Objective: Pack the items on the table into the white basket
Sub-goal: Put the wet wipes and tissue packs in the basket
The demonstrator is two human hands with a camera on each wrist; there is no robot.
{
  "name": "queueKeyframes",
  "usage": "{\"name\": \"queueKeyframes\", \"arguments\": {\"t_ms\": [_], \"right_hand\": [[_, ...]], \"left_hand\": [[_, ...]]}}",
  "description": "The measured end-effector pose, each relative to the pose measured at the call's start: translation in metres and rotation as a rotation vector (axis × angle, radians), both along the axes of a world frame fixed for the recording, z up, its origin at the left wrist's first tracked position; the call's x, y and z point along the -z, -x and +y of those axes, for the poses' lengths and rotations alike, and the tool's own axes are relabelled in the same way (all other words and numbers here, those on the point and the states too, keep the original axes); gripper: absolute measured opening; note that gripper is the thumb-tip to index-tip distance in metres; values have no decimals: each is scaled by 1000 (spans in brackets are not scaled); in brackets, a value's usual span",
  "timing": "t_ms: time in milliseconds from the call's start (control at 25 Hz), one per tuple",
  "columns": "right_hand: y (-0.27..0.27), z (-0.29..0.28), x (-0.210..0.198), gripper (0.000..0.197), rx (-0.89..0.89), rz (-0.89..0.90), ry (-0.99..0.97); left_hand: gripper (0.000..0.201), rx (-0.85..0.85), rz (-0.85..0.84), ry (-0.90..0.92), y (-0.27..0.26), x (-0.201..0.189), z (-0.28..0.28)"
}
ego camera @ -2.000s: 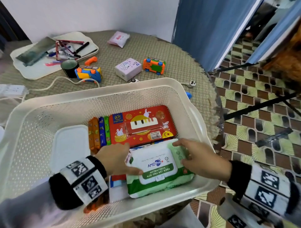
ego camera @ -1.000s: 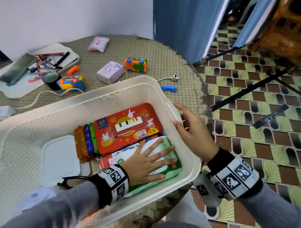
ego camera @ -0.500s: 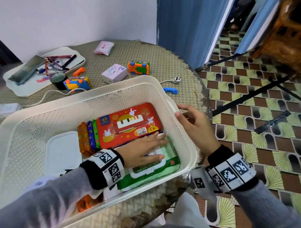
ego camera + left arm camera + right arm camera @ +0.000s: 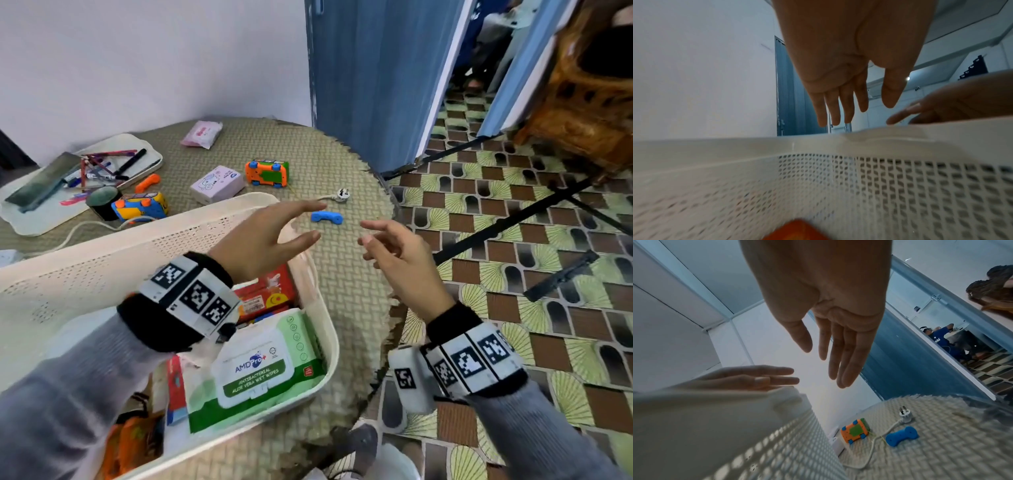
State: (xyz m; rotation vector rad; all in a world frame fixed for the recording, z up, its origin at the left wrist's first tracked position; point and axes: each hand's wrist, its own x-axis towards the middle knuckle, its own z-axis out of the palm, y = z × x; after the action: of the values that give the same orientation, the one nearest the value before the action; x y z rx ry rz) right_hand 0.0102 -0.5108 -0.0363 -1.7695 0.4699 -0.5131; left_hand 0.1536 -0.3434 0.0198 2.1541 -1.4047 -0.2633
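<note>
Packed: wet wipes pack (image 4: pixel 263 371), red tin (image 4: pixel 265 294) in white basket (image 4: pixel 318 346).
Left hand (image 4: pixel 257 240): empty, fingers straight.
Right hand (image 4: pixel 399 255): empty, relaxed.
Left over: blue toy handset (image 4: pixel 326 217) just ahead; toy cars beyond.

White basket (image 4: pixel 318 284) on worktop, near edge, mesh walls. Inside it: green wet wipes pack (image 4: pixel 260 371) flat at my near corner, red toy box (image 4: pixel 270 291) behind it, partly hidden. On the worktop beyond: blue toy handset (image 4: pixel 327 217), orange toy car (image 4: pixel 267 173) possibly on its side, pink box (image 4: pixel 217 183).
</note>
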Motion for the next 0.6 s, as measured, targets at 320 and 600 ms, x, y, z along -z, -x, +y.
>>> {"name": "queueKeyframes", "arguments": {"t_ms": [320, 600], "right_hand": [[48, -120, -8, 22, 79, 14, 31], [115, -212, 20, 22, 196, 126, 36]], "left_hand": [[35, 41, -109, 43, 43, -42, -139], [33, 85, 3, -133, 97, 14, -248]]}}
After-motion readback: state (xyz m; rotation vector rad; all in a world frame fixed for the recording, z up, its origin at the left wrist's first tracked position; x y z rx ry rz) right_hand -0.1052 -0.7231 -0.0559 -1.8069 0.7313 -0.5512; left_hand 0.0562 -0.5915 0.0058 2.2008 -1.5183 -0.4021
